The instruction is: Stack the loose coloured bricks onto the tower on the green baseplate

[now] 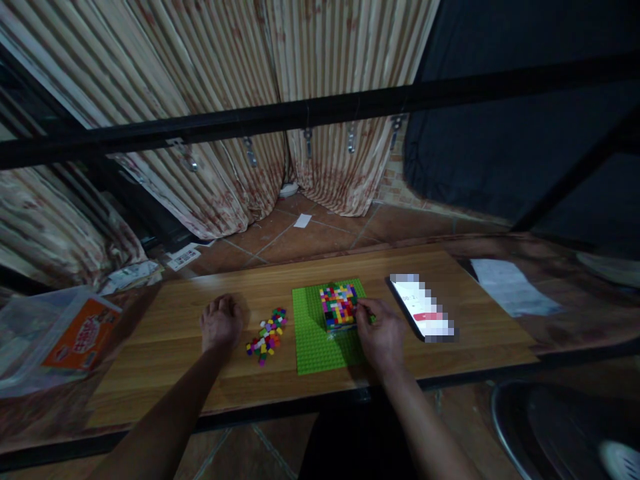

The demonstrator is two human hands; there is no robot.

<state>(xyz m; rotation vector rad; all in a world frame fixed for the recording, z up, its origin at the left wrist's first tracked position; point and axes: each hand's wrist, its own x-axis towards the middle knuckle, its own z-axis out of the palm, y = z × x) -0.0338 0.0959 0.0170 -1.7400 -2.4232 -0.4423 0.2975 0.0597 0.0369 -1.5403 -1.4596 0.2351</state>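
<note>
A block of many-coloured toy bricks (pixel 339 308) stands on a green studded baseplate (pixel 310 347), right of its middle. My right hand (pixel 383 337) is at the right side of this block, thumb and forefinger pinched together against its edge. Whatever sits between those fingertips is too small to make out. On the wooden table my left hand (pixel 221 325) rests with its fingers curled in, and nothing shows in it. Between that hand and the baseplate lies a loose pile of small coloured bricks (pixel 270 337), the left hand just short of it.
Right of the baseplate lies a phone (pixel 423 310) with a lit screen. A clear plastic box (pixel 30 333) with an orange label stands beyond the table's left end. White paper (pixel 513 287) lies past the right end. A dark bar (pixel 320 110) crosses behind the table.
</note>
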